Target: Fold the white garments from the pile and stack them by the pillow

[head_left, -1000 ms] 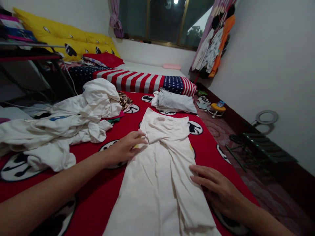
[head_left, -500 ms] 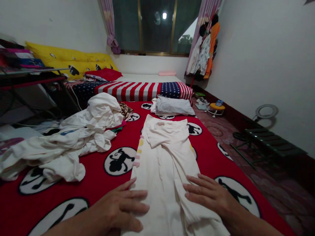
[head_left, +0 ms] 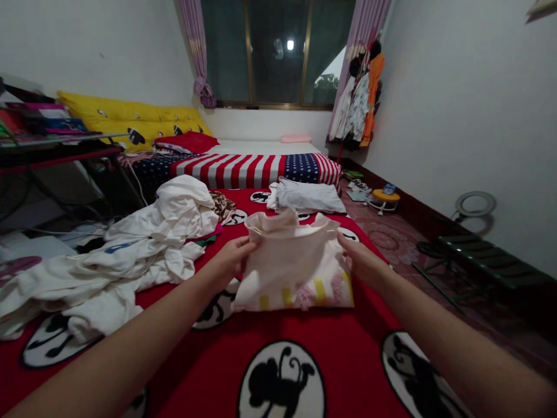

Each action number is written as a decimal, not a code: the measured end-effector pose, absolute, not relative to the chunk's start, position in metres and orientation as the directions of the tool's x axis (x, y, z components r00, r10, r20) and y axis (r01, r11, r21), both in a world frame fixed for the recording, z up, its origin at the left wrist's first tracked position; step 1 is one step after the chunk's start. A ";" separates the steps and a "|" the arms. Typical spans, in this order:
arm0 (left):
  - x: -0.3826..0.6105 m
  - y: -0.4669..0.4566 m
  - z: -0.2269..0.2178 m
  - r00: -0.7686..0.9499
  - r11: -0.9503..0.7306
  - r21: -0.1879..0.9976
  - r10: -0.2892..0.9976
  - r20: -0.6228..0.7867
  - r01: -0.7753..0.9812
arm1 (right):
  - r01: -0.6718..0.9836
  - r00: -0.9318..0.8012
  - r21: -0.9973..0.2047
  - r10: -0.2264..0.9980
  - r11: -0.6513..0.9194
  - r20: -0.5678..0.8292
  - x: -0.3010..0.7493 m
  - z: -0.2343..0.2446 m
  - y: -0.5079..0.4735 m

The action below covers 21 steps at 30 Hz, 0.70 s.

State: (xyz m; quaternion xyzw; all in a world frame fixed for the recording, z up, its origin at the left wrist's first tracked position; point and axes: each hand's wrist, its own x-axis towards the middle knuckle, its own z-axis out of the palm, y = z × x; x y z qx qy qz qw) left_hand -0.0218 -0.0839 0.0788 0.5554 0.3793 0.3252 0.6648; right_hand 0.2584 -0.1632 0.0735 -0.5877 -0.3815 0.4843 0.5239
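Note:
A white garment [head_left: 296, 261] with yellow and pink patches along its lower edge is doubled over in front of me, above the red blanket [head_left: 209, 371] with black-and-white round figures. My left hand [head_left: 238, 253] pinches its left side, fingers closed on the cloth. On the opposite side my right hand [head_left: 353, 253] grips the other edge, partly hidden by the cloth. Just beyond lies a folded pale grey garment [head_left: 308, 195]. Left of my left forearm sits a heap of crumpled white clothes [head_left: 161, 232], with a brown patterned cloth [head_left: 223, 206] behind it.
At the far end stands a bed with a striped, starred cover [head_left: 235, 168]. A cluttered desk [head_left: 65, 148] is on the left. Along the right wall are a yellow stool [head_left: 385, 196], a dark green bench [head_left: 491, 261] and a ring light [head_left: 476, 203].
The white garment lay stretched lengthwise under my flat hands. Now its near part is folded away from me, and both hands have moved forward and closed on its sides.

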 end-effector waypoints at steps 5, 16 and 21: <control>-0.026 -0.085 0.047 0.585 0.452 0.891 0.731 -0.350 -0.032 | -0.119 0.302 -0.977 0.930 -0.180 -0.208 0.269 0.024 -0.175; -0.051 -0.109 0.067 0.597 0.308 0.951 0.762 -0.250 0.004 | -0.117 0.299 -0.991 0.949 -0.071 -0.104 0.249 0.050 -0.214; -0.095 -0.137 0.056 0.788 0.234 0.919 0.474 -0.394 0.318 | 0.015 0.238 -0.949 0.923 -0.315 -0.302 0.246 0.029 -0.269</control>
